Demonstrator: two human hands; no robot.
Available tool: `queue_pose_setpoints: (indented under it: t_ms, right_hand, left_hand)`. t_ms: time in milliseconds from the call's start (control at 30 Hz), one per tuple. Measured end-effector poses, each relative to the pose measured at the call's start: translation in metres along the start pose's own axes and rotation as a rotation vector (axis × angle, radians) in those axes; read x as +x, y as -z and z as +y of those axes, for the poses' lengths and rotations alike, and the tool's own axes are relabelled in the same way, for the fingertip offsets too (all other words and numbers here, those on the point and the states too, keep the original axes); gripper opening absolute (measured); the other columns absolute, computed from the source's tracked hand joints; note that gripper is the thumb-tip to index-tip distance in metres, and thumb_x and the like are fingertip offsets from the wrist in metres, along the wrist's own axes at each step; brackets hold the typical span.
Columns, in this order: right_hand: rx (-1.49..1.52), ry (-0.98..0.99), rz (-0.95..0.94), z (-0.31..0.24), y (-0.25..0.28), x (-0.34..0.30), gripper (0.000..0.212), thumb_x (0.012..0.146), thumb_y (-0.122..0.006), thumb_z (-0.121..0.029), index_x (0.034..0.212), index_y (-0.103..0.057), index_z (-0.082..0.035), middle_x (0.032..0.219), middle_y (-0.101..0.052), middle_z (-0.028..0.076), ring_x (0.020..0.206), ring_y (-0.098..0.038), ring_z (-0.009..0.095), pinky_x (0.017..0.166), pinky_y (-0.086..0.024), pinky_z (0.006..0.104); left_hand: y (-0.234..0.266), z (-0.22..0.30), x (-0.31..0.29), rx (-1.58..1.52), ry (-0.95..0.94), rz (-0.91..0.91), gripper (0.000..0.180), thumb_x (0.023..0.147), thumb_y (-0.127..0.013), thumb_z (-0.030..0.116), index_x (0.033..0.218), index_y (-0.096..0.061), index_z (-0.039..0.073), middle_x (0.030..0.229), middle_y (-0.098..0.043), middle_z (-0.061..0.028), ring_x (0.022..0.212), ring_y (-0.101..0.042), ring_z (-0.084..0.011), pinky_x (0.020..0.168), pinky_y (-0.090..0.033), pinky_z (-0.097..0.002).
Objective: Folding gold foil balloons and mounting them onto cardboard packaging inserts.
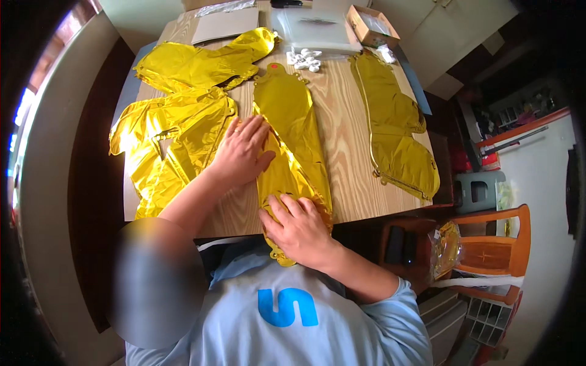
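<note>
Got left hand (242, 149) palm down, fingers extended away from torso (244, 335), thumb out to the right. Got right hand (300, 229) palm down too, closer in, fingers slightly spread and bent. Angling both forearms (194, 198) inward, bare; can't read left elbow, blurred.

I'm seeing a wavy, pale-tan grain running across the rectangular wooden table (342, 177). In the table's middle, a long, shiny gold foil sheet (296, 140) is carrying a red dot (274, 66); toward the table's right, a curvy gold foil sheet (390, 128) is looking darker, almost olive. Nearest the table's front edge, a pale-blue cloth shirt (360, 329) is bearing a bright-blue print (307, 311).
</note>
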State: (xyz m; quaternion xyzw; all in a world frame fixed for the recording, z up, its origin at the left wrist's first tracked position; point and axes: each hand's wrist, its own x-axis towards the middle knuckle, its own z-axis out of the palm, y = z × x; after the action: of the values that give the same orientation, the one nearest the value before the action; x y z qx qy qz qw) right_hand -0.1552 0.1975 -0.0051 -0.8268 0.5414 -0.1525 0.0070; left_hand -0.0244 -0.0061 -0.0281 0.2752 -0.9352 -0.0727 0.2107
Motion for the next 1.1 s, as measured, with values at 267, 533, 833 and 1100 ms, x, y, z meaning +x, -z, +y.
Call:
queue_pose_setpoints:
  t_ms: [267,533,833,1100]
  right_hand:
    - [-0.025,0.009,-0.019,0.001,0.000,-0.002,0.047,0.088,-0.071,-0.032,0.129,-0.064,-0.009,0.137,-0.058,0.017,0.123,-0.051,0.031,0.097,-0.041,0.0467]
    - [0.104,0.022,-0.173,0.009,0.025,0.014,0.041,0.088,-0.071,-0.033,0.121,-0.067,-0.010,0.127,-0.059,0.011,0.110,-0.054,0.030,0.093,-0.043,0.0441]
    - [0.779,-0.197,-0.284,0.132,0.075,0.181,0.034,0.097,-0.069,-0.022,0.125,-0.069,-0.002,0.114,-0.074,0.013,0.102,-0.070,0.019,0.089,-0.055,0.0345]
    - [0.211,-0.334,0.092,0.250,-0.023,0.443,0.057,0.083,-0.080,-0.040,0.122,-0.070,0.000,0.123,-0.069,0.024,0.117,-0.066,0.035,0.102,-0.051,0.0414]
  left_hand:
    - [-0.009,-0.032,0.023,0.156,0.055,-0.043,0.072,0.093,-0.062,0.048,0.142,-0.050,-0.003,0.148,-0.051,-0.0205,0.144,-0.041,-0.0334,0.123,-0.022,-0.0533]
    - [0.002,0.031,-0.026,0.021,-0.028,-0.137,0.087,0.097,-0.054,0.055,0.156,-0.030,-0.003,0.163,-0.024,-0.0284,0.153,-0.020,-0.0421,0.125,-0.010,-0.0564]
    - [-0.003,0.032,-0.039,0.025,0.035,-0.089,0.092,0.097,-0.044,0.064,0.157,-0.028,-0.004,0.165,-0.023,-0.0243,0.155,-0.018,-0.0404,0.124,-0.011,-0.0564]
    - [0.024,0.051,-0.060,0.011,-0.040,-0.331,0.090,0.097,-0.044,0.066,0.155,-0.034,-0.002,0.163,-0.032,-0.0205,0.153,-0.027,-0.0363,0.124,-0.015,-0.0550]
